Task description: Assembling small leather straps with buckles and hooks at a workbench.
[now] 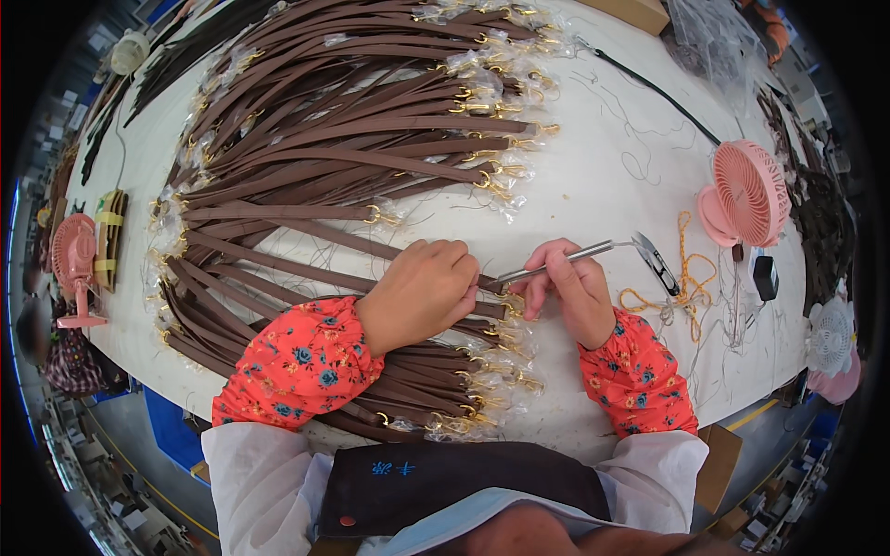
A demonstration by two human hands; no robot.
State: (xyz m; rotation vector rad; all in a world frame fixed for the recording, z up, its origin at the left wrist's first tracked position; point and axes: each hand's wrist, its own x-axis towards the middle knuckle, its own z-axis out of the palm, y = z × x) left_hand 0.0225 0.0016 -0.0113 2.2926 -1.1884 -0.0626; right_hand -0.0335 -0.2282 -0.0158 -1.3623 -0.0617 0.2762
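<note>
Frame centre: my left fingers [461,266] pinch a flat brown strap [488,284], running rightward to the slender silver rod [591,251] my right fingers [563,275] grasp.

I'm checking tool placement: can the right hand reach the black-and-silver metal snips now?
Likely yes: the snips lie near the right hand, apparently uncovered, though its grip holds a slim silver metal tool.

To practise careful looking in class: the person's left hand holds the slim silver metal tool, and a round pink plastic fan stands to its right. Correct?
Not quite: the head view shows the right hand, not the left hand, holding the slim silver metal tool; a round pink plastic fan stands to its right.
</note>
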